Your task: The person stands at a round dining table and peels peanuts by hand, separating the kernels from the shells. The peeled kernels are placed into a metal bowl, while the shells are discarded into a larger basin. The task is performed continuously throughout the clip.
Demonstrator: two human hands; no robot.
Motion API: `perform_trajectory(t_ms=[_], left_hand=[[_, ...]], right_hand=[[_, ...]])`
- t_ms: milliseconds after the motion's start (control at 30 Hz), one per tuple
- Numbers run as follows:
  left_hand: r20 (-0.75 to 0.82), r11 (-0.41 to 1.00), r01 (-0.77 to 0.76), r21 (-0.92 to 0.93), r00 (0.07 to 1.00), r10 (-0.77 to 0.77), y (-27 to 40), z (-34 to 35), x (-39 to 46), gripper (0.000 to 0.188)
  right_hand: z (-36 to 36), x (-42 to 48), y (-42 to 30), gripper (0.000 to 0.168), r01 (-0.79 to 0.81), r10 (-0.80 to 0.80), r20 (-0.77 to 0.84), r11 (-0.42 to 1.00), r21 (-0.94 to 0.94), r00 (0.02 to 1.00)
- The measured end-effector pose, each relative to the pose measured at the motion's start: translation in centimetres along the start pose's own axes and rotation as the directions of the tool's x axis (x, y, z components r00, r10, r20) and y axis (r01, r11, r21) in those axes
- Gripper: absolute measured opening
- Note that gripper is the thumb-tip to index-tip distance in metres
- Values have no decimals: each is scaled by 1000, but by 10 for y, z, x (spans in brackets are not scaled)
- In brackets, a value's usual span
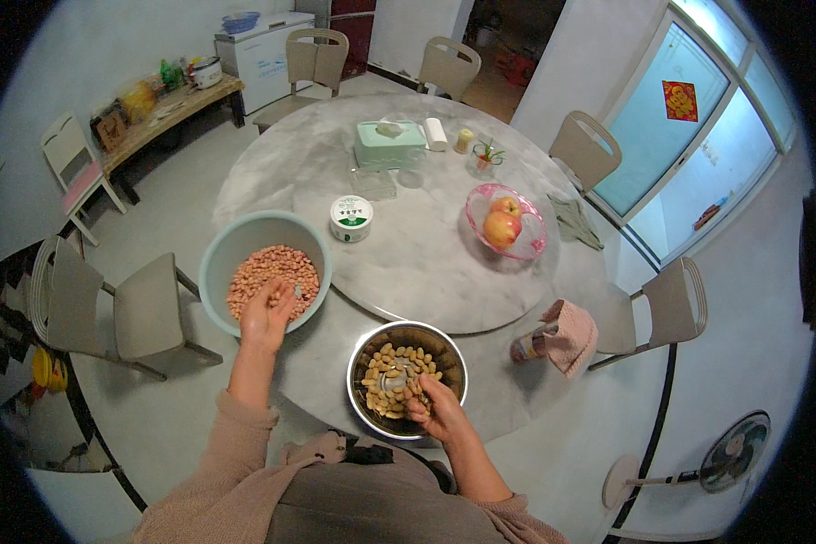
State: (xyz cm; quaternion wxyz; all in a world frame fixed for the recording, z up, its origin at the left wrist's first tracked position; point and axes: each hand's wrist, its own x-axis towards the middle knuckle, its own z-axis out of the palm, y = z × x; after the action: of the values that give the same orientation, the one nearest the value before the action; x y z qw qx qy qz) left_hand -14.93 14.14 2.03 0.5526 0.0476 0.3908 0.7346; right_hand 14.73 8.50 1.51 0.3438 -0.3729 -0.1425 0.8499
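My left hand [266,319] reaches into a pale blue plastic basin [212,262], its fingers loosely spread just over a bed of shelled peanuts [272,262]. Whether any kernel lies in the palm is hard to make out. A steel bowl [459,360] stands nearer to me, holding unshelled peanuts [387,360]. Inside its right side, my right hand [438,408] has its thumb and fingers curled around what look like peanuts in the shell. Part of the bowl's contents is hidden behind this hand.
The round marble table [313,381] carries a turntable [421,285]. On it are a white tub [351,217], a pink fruit bowl [472,204] with apples, and a green tissue box [387,146]. A jar [532,345] and a pink cloth [571,340] stand at right. Chairs surround the table.
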Motion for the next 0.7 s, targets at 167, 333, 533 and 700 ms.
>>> perform_trajectory(t_ms=[167, 333, 533, 700], left_hand=[[-125, 990, 121, 74, 986, -112, 17, -23, 17, 51], [-166, 990, 10, 139, 986, 13, 17, -19, 12, 45], [105, 963, 37, 268, 992, -67, -18, 31, -27, 26], [241, 833, 223, 505, 891, -385, -74, 64, -68, 20]], right_hand=[[3, 1, 1, 19, 24, -23, 16, 999, -22, 1000], [-7, -1, 1, 22, 53, -48, -55, 995, 84, 997], [-24, -24, -10, 20, 174, -151, -158, 974, 143, 976], [-101, -80, -46, 21, 558, -491, -266, 750, 355, 830]])
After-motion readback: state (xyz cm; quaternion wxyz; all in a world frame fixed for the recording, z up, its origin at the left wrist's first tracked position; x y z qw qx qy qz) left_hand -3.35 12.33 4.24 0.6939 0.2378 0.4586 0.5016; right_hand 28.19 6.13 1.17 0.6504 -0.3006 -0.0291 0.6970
